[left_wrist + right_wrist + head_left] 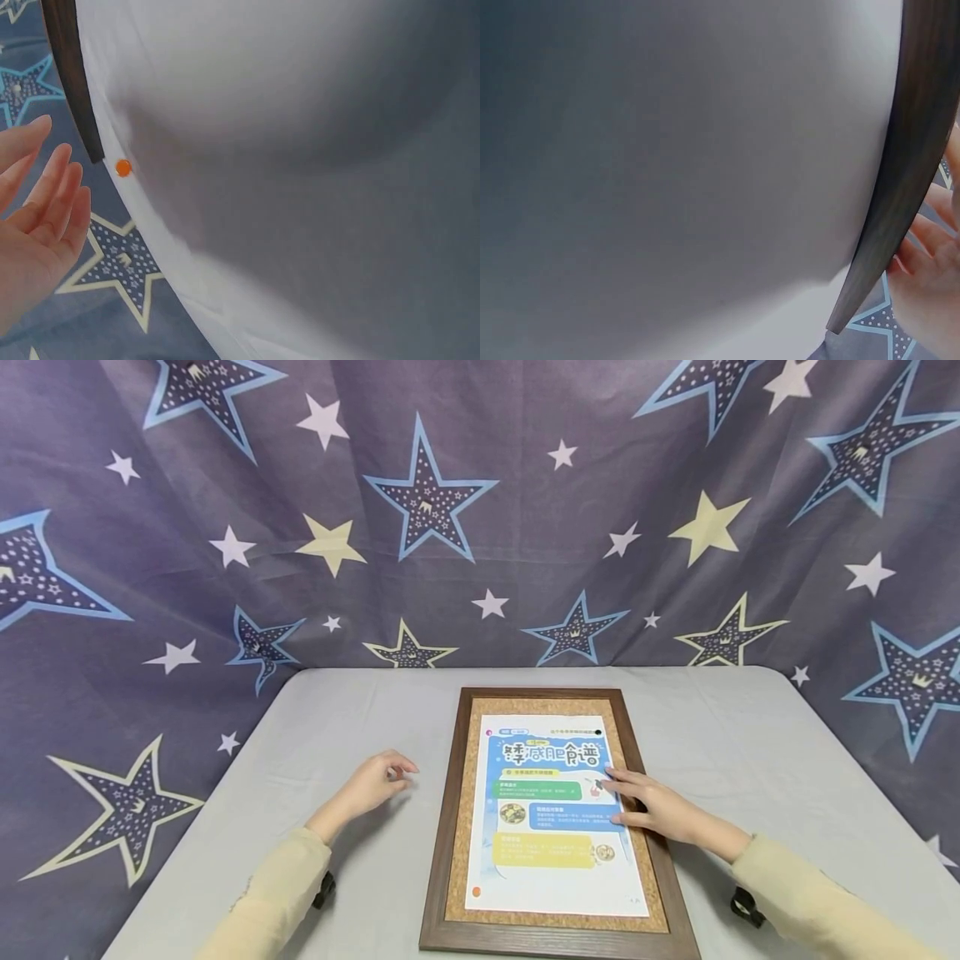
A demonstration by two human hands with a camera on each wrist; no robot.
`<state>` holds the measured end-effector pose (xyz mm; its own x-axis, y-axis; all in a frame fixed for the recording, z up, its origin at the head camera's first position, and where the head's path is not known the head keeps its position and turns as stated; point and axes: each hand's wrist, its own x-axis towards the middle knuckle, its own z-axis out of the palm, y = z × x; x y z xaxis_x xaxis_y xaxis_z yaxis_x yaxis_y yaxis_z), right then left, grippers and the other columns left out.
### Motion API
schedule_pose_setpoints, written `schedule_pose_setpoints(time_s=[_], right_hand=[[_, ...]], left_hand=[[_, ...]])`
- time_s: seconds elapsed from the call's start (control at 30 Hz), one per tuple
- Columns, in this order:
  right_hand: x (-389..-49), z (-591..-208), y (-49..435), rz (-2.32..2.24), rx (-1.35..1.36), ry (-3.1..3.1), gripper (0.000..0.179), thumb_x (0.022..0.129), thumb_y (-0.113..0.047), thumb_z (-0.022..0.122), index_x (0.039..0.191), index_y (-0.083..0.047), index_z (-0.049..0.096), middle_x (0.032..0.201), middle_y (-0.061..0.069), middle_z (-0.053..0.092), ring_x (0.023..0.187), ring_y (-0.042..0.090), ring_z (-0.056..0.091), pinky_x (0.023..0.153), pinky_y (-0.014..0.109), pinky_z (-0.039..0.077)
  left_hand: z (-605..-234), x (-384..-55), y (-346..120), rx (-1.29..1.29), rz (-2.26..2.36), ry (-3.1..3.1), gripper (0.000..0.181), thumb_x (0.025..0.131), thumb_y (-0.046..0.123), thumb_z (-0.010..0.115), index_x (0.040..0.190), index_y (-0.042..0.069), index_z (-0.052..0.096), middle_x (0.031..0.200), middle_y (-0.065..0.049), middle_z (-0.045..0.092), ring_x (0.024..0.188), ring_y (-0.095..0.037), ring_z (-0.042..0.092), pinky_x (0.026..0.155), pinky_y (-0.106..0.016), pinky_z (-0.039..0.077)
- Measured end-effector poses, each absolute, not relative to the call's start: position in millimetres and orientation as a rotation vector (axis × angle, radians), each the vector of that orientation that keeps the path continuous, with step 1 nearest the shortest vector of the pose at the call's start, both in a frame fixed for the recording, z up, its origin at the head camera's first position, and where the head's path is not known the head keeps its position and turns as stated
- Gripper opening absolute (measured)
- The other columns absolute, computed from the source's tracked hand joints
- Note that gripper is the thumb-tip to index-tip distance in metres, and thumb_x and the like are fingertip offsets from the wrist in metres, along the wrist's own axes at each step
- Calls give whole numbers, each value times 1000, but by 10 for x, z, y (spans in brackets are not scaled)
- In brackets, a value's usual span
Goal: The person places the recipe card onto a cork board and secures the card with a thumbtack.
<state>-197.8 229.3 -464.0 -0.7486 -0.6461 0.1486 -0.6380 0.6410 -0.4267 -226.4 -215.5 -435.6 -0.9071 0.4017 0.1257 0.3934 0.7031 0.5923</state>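
Note:
A cork board point(454, 893) in a dark brown wooden frame point(555, 937) lies on the table with a printed poster point(562, 893) on it. Small round pins sit at poster corners: pink point(489, 732) upper left, black point(597, 732) upper right, orange point(476, 892) lower left. My right hand point(660, 808) reaches over the frame's right side, its spread fingers resting at the poster's right edge. Left of the board, my left hand point(377, 779) hovers with loosely bent fingers. In the left wrist view that hand point(49, 217) shows a gap between thumb and fingers, nothing in it.
The table point(360, 718) has a light grey cover. Behind it hangs a dark curtain point(525, 527) with stars. A small orange round thing point(124, 168) shows by the frame's end in the left wrist view. Black wrist bands point(746, 906) are on both sleeves.

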Motion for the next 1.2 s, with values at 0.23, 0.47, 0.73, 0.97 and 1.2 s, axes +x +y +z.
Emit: schedule_pose_setpoints(time_s=[0.23, 0.47, 0.73, 0.97, 1.2], right_hand=[[-2000, -4639, 2294, -719, -1080, 2820, 57, 83, -34, 58, 126, 2, 46, 133, 25, 36, 120, 41, 34, 91, 50, 36], [-1995, -4631, 2300, -714, -1082, 2809, 58, 84, -35, 57, 126, 3, 45, 134, 25, 35, 121, 41, 33, 91, 51, 35], [-1992, -4629, 2299, -706, -1096, 2806, 59, 84, -35, 56, 127, 3, 44, 134, 25, 35, 121, 41, 33, 92, 50, 35], [-1988, -4623, 2288, -713, -1080, 2800, 57, 84, -34, 57, 127, 3, 44, 134, 24, 35, 121, 41, 32, 92, 51, 34], [-1986, -4620, 2292, -722, -1075, 2799, 58, 84, -34, 57, 127, 3, 44, 134, 24, 35, 121, 41, 32, 92, 51, 34]], left_hand=[[-4397, -2309, -2241, 602, 938, 2914, 20, 75, -4, 63, 94, 2, 63, 96, -9, 58, 88, -26, 55, 78, -42, 46], [-4444, -2359, -2293, 549, 911, 2906, 21, 75, -4, 63, 95, 1, 62, 91, -7, 58, 86, -23, 55, 78, -38, 46], [-4457, -2418, -2295, 533, 883, 2898, 18, 77, -4, 61, 94, -1, 62, 89, -7, 57, 80, -18, 55, 74, -33, 47], [-4468, -2446, -2290, 515, 866, 2893, 16, 77, -3, 61, 93, 0, 62, 91, -7, 57, 80, -18, 55, 75, -34, 47], [-4499, -2488, -2310, 549, 851, 2912, 10, 78, -1, 62, 88, 1, 64, 85, -5, 57, 74, -15, 52, 69, -30, 45]])
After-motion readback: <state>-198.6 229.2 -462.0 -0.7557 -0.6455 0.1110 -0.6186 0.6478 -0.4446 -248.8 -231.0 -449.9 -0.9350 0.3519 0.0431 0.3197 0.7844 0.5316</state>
